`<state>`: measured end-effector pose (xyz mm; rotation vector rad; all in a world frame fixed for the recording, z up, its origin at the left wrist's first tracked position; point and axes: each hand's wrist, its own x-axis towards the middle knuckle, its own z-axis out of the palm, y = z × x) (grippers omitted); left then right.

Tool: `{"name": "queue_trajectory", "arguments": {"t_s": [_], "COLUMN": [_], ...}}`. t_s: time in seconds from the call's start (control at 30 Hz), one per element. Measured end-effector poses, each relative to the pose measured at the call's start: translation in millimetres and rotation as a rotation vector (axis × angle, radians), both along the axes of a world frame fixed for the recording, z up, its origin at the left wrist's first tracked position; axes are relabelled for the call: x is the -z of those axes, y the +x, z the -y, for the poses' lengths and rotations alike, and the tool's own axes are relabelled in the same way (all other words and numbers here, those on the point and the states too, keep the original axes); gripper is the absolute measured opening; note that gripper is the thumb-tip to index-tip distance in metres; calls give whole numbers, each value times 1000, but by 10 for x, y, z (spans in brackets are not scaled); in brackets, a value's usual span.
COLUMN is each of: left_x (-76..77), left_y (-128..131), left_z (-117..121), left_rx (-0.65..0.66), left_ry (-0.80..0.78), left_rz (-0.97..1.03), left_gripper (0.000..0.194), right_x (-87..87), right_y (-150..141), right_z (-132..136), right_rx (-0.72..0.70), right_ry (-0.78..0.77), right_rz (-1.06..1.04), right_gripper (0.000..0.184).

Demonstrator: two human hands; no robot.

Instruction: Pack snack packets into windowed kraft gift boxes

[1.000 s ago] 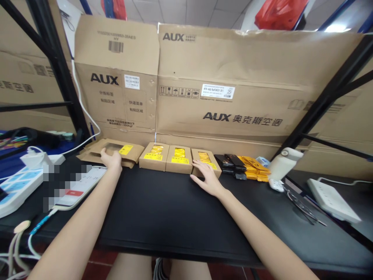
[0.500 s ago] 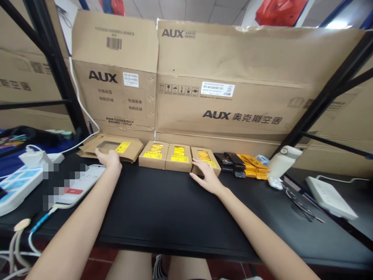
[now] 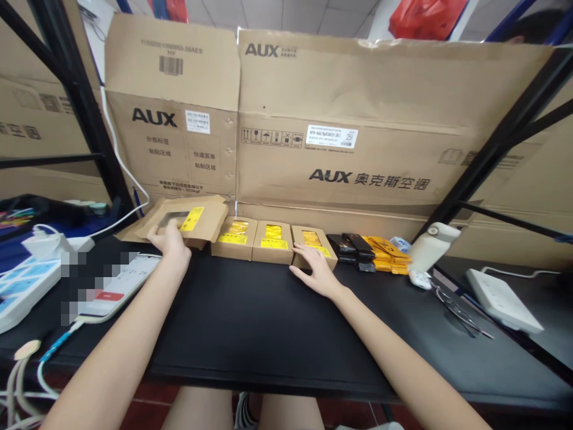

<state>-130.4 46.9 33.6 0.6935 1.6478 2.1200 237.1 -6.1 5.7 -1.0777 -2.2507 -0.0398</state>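
Note:
My left hand (image 3: 172,240) grips the near edge of a flat unfolded brown carton (image 3: 197,218) with a window and a yellow label, lifting it off a stack of similar flat cartons (image 3: 134,230) at the back left. My right hand (image 3: 313,270) lies flat with fingers spread against the front of the rightmost small brown box (image 3: 312,245). Two more small window boxes (image 3: 255,239) with yellow contents stand in a row left of it on the black table (image 3: 268,322).
Black and yellow packets (image 3: 371,249) lie right of the boxes, then a white handheld device (image 3: 432,248), wire-frame glasses (image 3: 461,310) and a white power strip (image 3: 501,292). A phone (image 3: 119,286) and another power strip (image 3: 22,286) sit left. Large AUX cardboard boxes (image 3: 358,131) wall the back.
My left hand has closed on the top flat carton and tilted it up and toward the boxes. My right hand has stayed on the rightmost box.

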Motion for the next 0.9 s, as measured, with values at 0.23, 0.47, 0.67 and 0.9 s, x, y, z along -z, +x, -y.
{"name": "queue_trajectory", "arguments": {"t_s": [0.23,0.47,0.67,0.9], "left_x": [-189,-265,-214,-20], "left_y": [294,590,952,1149], "left_z": [120,289,514,624], "left_rx": [129,477,998,1151], "left_ry": [195,214,87,44], "left_rz": [355,72,-146,-162], "left_gripper": [31,56,64,79], "right_x": [-13,27,30,57], "right_y": [7,17,8,-140], "right_z": [8,11,-3,43], "right_rx": [-6,-18,56,43], "right_ry": [-18,-46,-25,-441], "right_rz": [-6,-133,-490,-866], "right_gripper": [50,50,40,53]}}
